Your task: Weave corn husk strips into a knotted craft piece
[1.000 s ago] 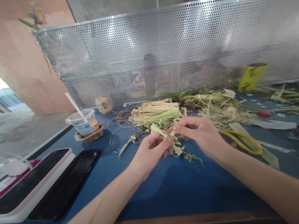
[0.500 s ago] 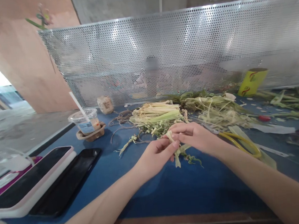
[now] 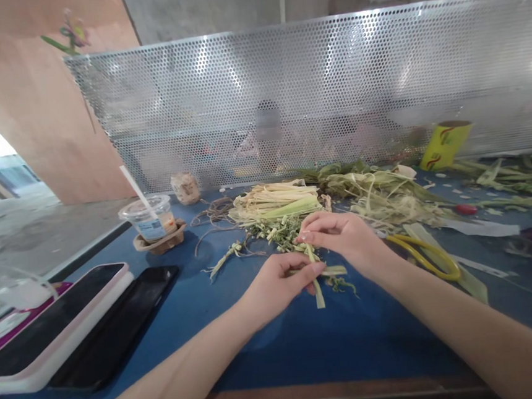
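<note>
The left hand (image 3: 273,287), just below the centre of the frame, pinches a pale green strip (image 3: 320,296) between thumb and fingers, where it crosses a second strip (image 3: 335,270). The right hand (image 3: 348,240), right of centre, pinches the first strip's upper end. Above them in the frame lie green scraps (image 3: 275,230) and husks (image 3: 275,202). Yellow scissors (image 3: 451,275) lie right of centre, a cup (image 3: 151,228) left, and a black phone (image 3: 119,329) lower left.

The strip (image 3: 320,296) is pale green, the husk bundle (image 3: 273,202) straw-yellow and green, the counter (image 3: 353,347) blue with a brown near edge, the tube (image 3: 446,145) yellow with red squiggles.
</note>
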A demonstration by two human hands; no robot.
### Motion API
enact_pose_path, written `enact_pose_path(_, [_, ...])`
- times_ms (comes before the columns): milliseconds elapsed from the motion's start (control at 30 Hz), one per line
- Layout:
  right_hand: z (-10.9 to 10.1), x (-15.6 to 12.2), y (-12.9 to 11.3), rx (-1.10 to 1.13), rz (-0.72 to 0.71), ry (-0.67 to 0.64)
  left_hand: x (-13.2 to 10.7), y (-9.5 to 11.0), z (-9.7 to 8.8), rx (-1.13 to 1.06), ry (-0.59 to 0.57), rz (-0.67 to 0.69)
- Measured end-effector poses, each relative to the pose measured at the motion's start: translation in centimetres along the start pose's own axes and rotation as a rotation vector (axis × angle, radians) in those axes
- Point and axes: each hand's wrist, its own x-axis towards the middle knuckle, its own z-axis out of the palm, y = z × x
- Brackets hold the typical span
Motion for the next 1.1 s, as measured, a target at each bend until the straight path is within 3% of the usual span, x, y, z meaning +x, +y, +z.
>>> enact_pose_path(133, [-1.0,0.5,0.6,0.202,0.194,-0.092,-0.1,0.7,-0.7,-0.308,0.011,0.022])
enact_pose_path(233, [-0.8,0.3,0.9,0.148,0.259,-0.169,-0.1,1.2,-1.3,-0.379,0.04,0.102])
enact_pose_path(367, [0.3,-0.4,1.0,0.065,0.162,-0.183,-0.2,1.3,-1.4,-0.246,0.103,0.181])
enact_pose_path(567, [1.2,-0.8,0.3,0.017,0.113,-0.162,-0.3,0.4,-1.2,-0.033,0.241,0.172])
enact_pose_path(833, [0.8,-0.6,0.0,-0.27,0.074,0.104,-0.3,0.3,-1.7,0.237,0.264,0.206])
enact_pose_path(967, [0.9,-0.7,0.9,-0.2,0.099,0.183,-0.4,0.9,-1.7,0.234,0.252,0.196])
enact_pose_path(1100, [0.1,-0.3,1.1,-0.075,0.065,0.109,-0.4,1.3,-1.9,0.188,0.257,0.213])
